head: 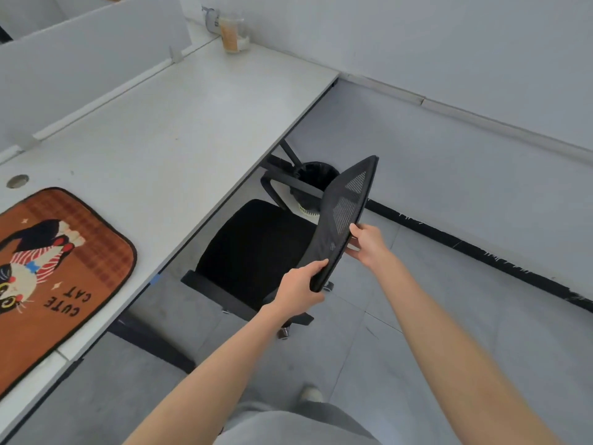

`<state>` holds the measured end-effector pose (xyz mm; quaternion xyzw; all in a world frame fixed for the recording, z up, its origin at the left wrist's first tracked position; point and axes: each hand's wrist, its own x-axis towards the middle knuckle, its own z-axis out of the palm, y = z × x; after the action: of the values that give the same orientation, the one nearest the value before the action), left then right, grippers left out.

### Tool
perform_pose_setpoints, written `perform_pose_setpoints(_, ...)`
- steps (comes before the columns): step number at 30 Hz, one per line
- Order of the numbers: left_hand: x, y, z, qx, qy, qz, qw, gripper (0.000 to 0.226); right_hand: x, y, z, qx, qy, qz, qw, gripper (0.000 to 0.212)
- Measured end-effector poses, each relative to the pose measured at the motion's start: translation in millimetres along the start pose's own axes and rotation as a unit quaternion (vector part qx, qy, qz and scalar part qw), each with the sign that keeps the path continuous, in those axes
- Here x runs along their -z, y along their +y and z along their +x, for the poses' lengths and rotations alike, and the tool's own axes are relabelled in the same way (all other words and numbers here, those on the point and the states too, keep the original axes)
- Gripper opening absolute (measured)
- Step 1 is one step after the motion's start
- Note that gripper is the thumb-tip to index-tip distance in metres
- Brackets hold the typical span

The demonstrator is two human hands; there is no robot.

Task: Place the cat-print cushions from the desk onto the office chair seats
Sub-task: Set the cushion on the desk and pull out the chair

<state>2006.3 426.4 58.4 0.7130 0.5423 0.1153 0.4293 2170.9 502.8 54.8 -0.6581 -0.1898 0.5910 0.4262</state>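
An orange cat-print cushion point(61, 264) lies flat at the left on the white desk point(167, 130), partly cut off by the frame's left edge. A black office chair stands by the desk's front edge, its black seat point(256, 248) bare and partly under the desk. My left hand point(296, 290) grips the near end of the chair's mesh backrest point(345, 213). My right hand point(369, 244) holds the backrest's rim from the right side, thumb on top.
A black waste bin point(316, 175) stands under the desk behind the chair. A clear cup point(232, 33) sits at the desk's far corner by the wall. White partitions point(83, 59) run along the desk's back. Grey floor spreads to the right. My shoe point(309, 395) shows below.
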Motion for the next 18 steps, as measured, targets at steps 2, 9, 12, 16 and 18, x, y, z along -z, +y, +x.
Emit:
perform_pose_setpoints(2, -18, 11, -3, -0.014, -0.011, 0.004, 1.0, 0.068, 25, 5, -5, 0.001, 0.011, 0.018, 1.0, 0.018)
perform_pose_setpoints(9, -70, 46, -8, -0.061, -0.046, 0.019, 0.997, 0.069, 96, 20, -28, 0.01, 0.055, 0.051, 0.997, 0.013)
perform_pose_setpoints(12, -89, 56, -12, -0.07, -0.056, 0.023, 0.996, 0.068, 122, 26, -37, 0.007, 0.068, 0.059, 0.996, 0.012)
perform_pose_setpoints(16, -110, 74, -16, -0.083, -0.067, 0.016, 0.994, 0.067, 148, 27, -46, 0.014, 0.087, 0.065, 0.994, 0.012)
perform_pose_setpoints(18, -118, 83, -14, -0.085, -0.082, 0.011, 0.993, 0.068, 159, 26, -49, 0.014, 0.093, 0.067, 0.993, 0.012)
